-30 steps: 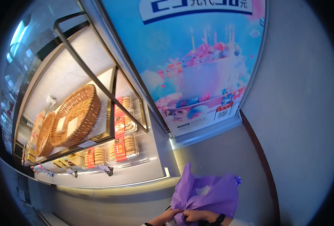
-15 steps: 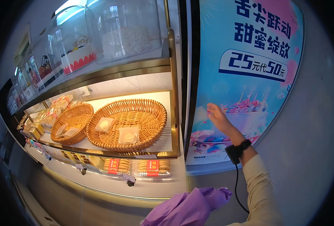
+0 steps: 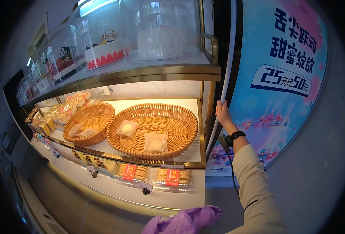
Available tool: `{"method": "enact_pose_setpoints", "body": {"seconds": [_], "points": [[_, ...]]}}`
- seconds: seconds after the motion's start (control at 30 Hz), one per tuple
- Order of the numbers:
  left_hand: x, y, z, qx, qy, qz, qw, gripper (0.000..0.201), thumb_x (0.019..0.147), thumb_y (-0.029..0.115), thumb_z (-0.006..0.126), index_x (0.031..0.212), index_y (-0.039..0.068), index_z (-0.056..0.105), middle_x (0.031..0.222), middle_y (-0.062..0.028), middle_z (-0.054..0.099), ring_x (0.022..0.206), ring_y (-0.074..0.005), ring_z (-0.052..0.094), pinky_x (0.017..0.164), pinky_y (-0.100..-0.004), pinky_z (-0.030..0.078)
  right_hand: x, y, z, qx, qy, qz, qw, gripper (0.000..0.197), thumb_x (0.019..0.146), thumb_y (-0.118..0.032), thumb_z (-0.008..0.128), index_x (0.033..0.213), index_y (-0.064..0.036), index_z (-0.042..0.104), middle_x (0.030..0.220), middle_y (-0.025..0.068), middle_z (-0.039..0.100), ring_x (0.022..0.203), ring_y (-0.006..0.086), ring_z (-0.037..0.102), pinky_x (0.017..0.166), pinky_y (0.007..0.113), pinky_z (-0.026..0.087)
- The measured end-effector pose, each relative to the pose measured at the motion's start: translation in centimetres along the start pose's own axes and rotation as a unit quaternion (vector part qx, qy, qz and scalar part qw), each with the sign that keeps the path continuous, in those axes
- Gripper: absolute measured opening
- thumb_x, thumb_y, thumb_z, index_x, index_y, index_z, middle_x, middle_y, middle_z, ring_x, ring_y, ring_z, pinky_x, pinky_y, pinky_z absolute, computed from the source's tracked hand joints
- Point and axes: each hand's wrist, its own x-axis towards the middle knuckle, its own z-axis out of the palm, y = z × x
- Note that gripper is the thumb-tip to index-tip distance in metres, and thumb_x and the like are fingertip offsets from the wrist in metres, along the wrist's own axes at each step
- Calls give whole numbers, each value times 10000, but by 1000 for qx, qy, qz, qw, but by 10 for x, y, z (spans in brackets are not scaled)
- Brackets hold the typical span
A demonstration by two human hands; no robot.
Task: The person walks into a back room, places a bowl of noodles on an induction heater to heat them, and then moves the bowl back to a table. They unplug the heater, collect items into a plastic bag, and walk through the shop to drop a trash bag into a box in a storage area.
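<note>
My right hand (image 3: 224, 115) reaches out from the lower right, its fingers closed around a long white pole (image 3: 227, 64) beside the shelf's end. A black wristband (image 3: 236, 135) carries a small dark device, and a cable hangs from it along my beige sleeve (image 3: 254, 175). Behind the hand is a blue and pink poster (image 3: 258, 105). A crumpled purple plastic bag (image 3: 184, 221) shows at the lower edge; what supports it is hidden. My left hand is outside the picture.
To the left stands a brass-edged display shelf (image 3: 141, 74). Clear domes (image 3: 166, 23) cover cakes on top. Two wicker baskets (image 3: 180, 138) hold wrapped pastries, such as one in a clear box (image 3: 155, 142). Cookie packs (image 3: 172, 177) line the lower level. A grey wall (image 3: 312, 163) is at right.
My right hand has gone from raised with fingers apart in front of the poster to closed around the white pole. The view has shifted, and the purple bag sits lower in the picture.
</note>
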Motion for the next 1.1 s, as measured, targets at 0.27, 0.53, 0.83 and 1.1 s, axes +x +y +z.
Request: {"method": "enact_pose_setpoints", "body": {"seconds": [0.27, 0.53, 0.83, 1.1], "points": [[-15, 50, -25, -10, -31, 23, 999, 258, 677, 73, 539, 915, -26, 546, 805, -98, 582, 723, -194, 531, 651, -300, 424, -143, -36, -81, 189, -15, -104, 976, 259, 884, -310, 331, 782, -73, 305, 518, -4, 333, 419, 79, 352, 398, 223, 334], [-56, 152, -46, 73, 5, 84, 994, 262, 648, 86, 544, 877, -41, 551, 689, -54, 556, 585, -129, 496, 508, -267, 398, -269, -94, -164, 294, -110, -57, 948, 181, 881, -223, 342, 801, -64, 309, 533, 22, 334, 425, 80, 322, 399, 219, 302], [-81, 193, 40, -19, -127, 226, 966, 236, 667, 33, 512, 893, -15, 560, 652, -15, 530, 547, -95, 467, 469, -237, 380, -413, -136, -284, 341, -130, 9, 931, 365, 810, -417, 466, 801, -83, 318, 540, 53, 381, 452, 94, 304, 435, 231, 267], [-65, 244, 154, -242, -192, 270, 912, 234, 608, -34, 513, 833, -34, 575, 753, -44, 597, 648, -111, 554, 623, -226, 433, -496, -161, -370, 329, -94, 53, 938, 447, 760, -521, 440, 752, -88, 327, 495, 40, 352, 434, 105, 305, 414, 253, 260]]}}
